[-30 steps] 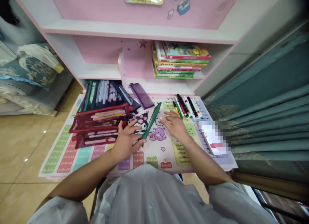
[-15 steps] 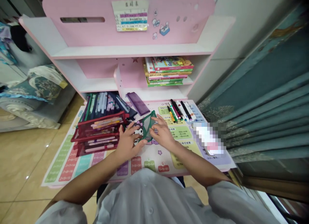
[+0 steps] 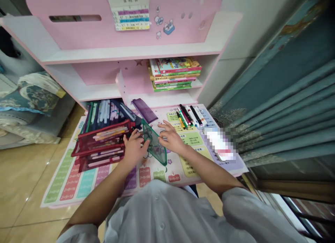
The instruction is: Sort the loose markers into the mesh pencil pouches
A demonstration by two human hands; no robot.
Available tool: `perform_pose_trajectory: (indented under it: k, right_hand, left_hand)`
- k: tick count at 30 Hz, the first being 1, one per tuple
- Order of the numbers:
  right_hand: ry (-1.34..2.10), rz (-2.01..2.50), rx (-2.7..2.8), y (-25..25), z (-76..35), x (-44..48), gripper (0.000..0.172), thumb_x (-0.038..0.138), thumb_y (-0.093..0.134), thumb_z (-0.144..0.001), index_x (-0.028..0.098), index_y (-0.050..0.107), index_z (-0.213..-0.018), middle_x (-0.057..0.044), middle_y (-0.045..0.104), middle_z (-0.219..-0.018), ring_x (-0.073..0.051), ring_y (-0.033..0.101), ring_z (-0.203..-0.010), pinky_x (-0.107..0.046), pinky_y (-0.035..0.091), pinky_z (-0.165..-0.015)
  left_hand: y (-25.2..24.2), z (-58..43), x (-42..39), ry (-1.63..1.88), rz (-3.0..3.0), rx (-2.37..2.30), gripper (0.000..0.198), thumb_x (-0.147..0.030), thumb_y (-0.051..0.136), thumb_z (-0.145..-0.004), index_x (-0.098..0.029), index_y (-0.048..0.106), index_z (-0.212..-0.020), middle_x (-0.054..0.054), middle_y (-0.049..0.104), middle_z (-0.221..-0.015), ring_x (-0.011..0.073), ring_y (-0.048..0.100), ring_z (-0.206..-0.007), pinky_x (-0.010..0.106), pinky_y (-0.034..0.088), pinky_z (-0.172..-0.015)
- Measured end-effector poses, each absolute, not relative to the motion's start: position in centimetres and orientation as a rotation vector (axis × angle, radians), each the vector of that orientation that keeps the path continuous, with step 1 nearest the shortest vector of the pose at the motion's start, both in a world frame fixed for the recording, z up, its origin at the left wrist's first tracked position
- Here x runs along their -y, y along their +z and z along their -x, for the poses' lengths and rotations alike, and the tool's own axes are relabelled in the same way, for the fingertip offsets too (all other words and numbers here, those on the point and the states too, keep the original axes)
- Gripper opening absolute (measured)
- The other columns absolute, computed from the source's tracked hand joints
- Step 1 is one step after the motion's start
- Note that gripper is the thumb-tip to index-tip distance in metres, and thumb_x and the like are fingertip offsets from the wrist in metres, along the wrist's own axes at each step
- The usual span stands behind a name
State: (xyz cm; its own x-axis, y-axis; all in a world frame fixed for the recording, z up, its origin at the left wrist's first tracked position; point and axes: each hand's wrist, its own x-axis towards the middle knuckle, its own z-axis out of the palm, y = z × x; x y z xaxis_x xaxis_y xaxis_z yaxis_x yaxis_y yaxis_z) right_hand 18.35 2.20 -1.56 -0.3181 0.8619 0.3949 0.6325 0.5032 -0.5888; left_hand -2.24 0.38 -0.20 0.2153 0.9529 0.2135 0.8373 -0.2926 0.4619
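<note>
My left hand and my right hand meet at a flat, see-through green mesh pouch with a darker green border, which lies at the middle of the table, slanting from eleven o'clock down to five. My left hand is at its nine o'clock, fingers spread and thumb against the mesh; whether I am pinching it there I cannot tell. My right hand is at its two o'clock, fingers partly curled, the tips at the upper right edge; I cannot tell whether they close on it. A short green tab hangs at the pouch's lower corner.

Taking the green pouch as the clock's centre, at nine, just beyond my left hand, sit two red mesh pouches with pens inside. At ten, behind the red ones, is a cluster of dark-blue and green mesh pouches, also filled with pens. At eleven lies a flat purple mesh pouch. At two is a loose row of slim black, white, green and yellow markers. At three lies a bright-screened phone, partly pixelated. Between twelve and one, colourful books are stacked on the pink-and-white shelf.
</note>
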Motion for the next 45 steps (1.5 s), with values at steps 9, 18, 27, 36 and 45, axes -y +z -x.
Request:
perform_pose_trajectory:
  k: [9,18,27,36,45]
  right_hand:
    - [0.409,1.238,2.097,-2.3,-18.2,-2.9,0.023,0.032,0.070,-0.082,0.022,0.067,-0.062,-0.009,0.067,-0.127,-0.032,0.044,-0.140,-0.054,0.037,-0.114]
    - [-0.130,2.087,1.516,-2.6,-26.8,-7.3,0.018,0.030,0.066,-0.078,0.016,0.071,-0.086,-0.020,0.053,-0.141,-0.047,0.025,-0.144,-0.076,0.026,-0.104]
    - [-0.048,2.265,1.591,-3.0,-26.4,-8.2,0.024,0.030,0.065,-0.081,0.013,0.072,-0.096,-0.021,0.042,-0.151,-0.047,0.013,-0.148,-0.075,0.017,-0.109]
    - [-0.053,2.329,1.580,-3.2,-26.1,-8.7,0.028,0.035,0.064,-0.084,0.014,0.073,-0.100,-0.019,0.042,-0.151,-0.046,0.012,-0.148,-0.076,0.017,-0.109]
    - [-0.079,2.425,1.664,-3.9,-25.9,-9.1,0.038,0.038,0.056,-0.087,0.012,0.073,-0.108,-0.017,0.043,-0.152,-0.044,0.012,-0.148,-0.074,0.019,-0.109]
  left_hand:
    - [-0.2,2.5,0.0,0.787,-2.204,-1.699,0.036,-0.039,0.057,-0.091,-0.018,0.065,-0.063,0.012,0.070,-0.123,0.0354,0.048,-0.136,0.074,0.023,-0.108]
    - [-0.8,2.5,0.1,0.764,-2.187,-1.672,0.035,-0.039,0.057,-0.091,-0.019,0.065,-0.063,0.011,0.069,-0.125,0.0349,0.047,-0.136,0.074,0.023,-0.108]
    - [-0.7,2.3,-0.1,0.762,-2.201,-1.674,0.034,-0.041,0.056,-0.091,-0.020,0.067,-0.066,0.010,0.071,-0.123,0.0362,0.050,-0.134,0.075,0.025,-0.107]
    - [-0.5,2.2,0.0,0.712,-2.191,-1.673,0.034,-0.040,0.056,-0.092,-0.019,0.066,-0.066,0.011,0.070,-0.124,0.0351,0.049,-0.136,0.072,0.025,-0.109]
    - [-0.9,2.0,0.1,0.763,-2.131,-1.685,0.031,-0.034,0.061,-0.089,-0.020,0.065,-0.063,0.008,0.071,-0.123,0.0329,0.049,-0.136,0.071,0.022,-0.111]
